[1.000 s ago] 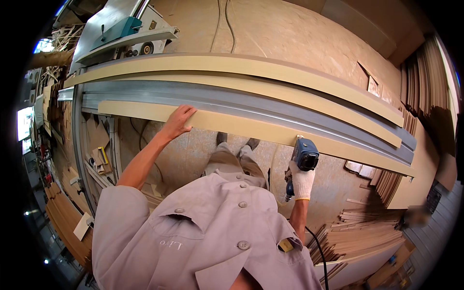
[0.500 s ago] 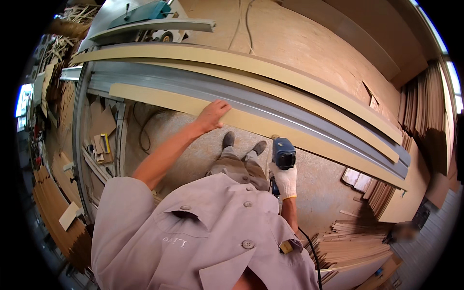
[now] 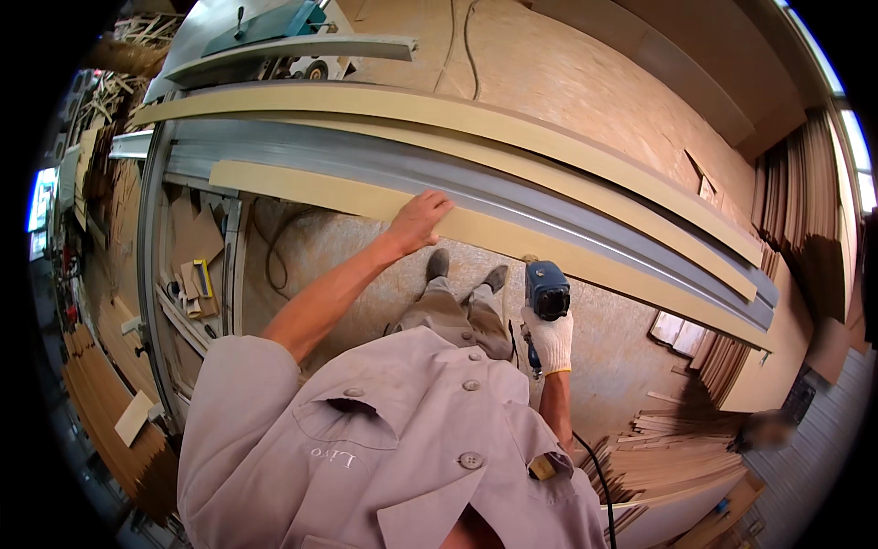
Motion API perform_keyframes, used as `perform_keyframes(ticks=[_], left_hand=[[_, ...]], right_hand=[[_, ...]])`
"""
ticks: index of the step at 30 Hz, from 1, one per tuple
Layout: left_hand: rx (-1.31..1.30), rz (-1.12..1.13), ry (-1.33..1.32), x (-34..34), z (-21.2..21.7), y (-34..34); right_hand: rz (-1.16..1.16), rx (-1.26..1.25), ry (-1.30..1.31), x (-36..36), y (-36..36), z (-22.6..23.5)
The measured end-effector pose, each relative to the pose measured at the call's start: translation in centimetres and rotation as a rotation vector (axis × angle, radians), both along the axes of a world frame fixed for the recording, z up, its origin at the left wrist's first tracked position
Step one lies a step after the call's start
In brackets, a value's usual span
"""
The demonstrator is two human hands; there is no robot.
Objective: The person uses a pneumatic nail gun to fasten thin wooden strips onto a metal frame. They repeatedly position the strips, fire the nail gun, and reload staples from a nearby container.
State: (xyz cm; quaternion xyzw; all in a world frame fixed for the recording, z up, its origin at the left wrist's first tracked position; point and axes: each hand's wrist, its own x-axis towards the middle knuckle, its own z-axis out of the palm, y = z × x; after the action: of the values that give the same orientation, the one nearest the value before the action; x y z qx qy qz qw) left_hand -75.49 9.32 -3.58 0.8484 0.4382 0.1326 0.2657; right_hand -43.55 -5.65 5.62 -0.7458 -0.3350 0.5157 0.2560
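A long, narrow pale-yellow board (image 3: 494, 233) lies slantwise along the near side of a grey metal frame (image 3: 320, 142). My bare left hand (image 3: 421, 222) grips this board left of its middle, fingers over the top and thumb at the near edge. In a white glove, my right hand (image 3: 552, 346) is wrapped round the handle of a blue corded power drill (image 3: 547, 291). The drill's front end meets the board's near edge, right of my left hand; its tip is mostly hidden by the body. Its black cord (image 3: 599, 476) trails down beside my right arm.
Two more pale boards, a middle one (image 3: 631, 215) and a far one (image 3: 457, 110), lie lengthwise on the frame. Stacked brown strips (image 3: 686, 448) stand at lower right, with panels (image 3: 796, 192) at far right. A teal machine (image 3: 265, 27) is at upper left; offcuts (image 3: 197, 284) lie at left.
My left hand has shifted slightly to the right along the board. My right hand and the drill have also moved a little rightward along the near edge.
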Motion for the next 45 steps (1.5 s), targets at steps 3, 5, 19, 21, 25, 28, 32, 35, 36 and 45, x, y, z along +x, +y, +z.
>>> perform_keyframes(ticks=[3, 5, 19, 21, 25, 28, 32, 35, 36, 45], left_hand=[[-0.047, 0.003, 0.056, 0.3, 1.1, 0.1], [-0.038, -0.005, 0.052, 0.3, 1.4, 0.2], [-0.058, 0.002, 0.101, 0.5, 2.4, 0.2], [-0.053, -0.001, 0.108, 0.6, 2.3, 0.3], [-0.052, -0.005, 0.122, 0.9, 2.8, 0.3], [-0.056, -0.001, 0.133, 0.9, 2.8, 0.3], [-0.044, 0.001, 0.152, 0.8, 2.6, 0.1], [-0.049, 0.012, 0.144, 0.7, 2.7, 0.1], [-0.056, 0.017, 0.138, 0.8, 2.8, 0.0], [-0.063, -0.004, 0.079, 0.3, 2.8, 0.3]], right_hand=[[-0.035, -0.029, 0.001, 0.7, -0.1, 0.4], [-0.049, 0.023, 0.023, 1.6, -0.6, -0.1], [-0.078, 0.15, -0.091, 8.7, -3.0, -1.9], [-0.124, 0.158, -0.06, 9.7, -3.4, -2.1], [-0.093, 0.19, -0.119, 11.8, -3.5, -1.9], [-0.149, 0.16, -0.068, 13.4, -4.2, -1.4], [-0.279, 0.107, -0.003, 15.5, -5.0, -1.6], [-0.332, 0.167, -0.066, 15.8, -4.4, 0.1], [-0.302, 0.104, -0.034, 16.4, -4.4, -0.4], [-0.269, 0.082, 0.064, 10.4, -4.8, -2.8]])
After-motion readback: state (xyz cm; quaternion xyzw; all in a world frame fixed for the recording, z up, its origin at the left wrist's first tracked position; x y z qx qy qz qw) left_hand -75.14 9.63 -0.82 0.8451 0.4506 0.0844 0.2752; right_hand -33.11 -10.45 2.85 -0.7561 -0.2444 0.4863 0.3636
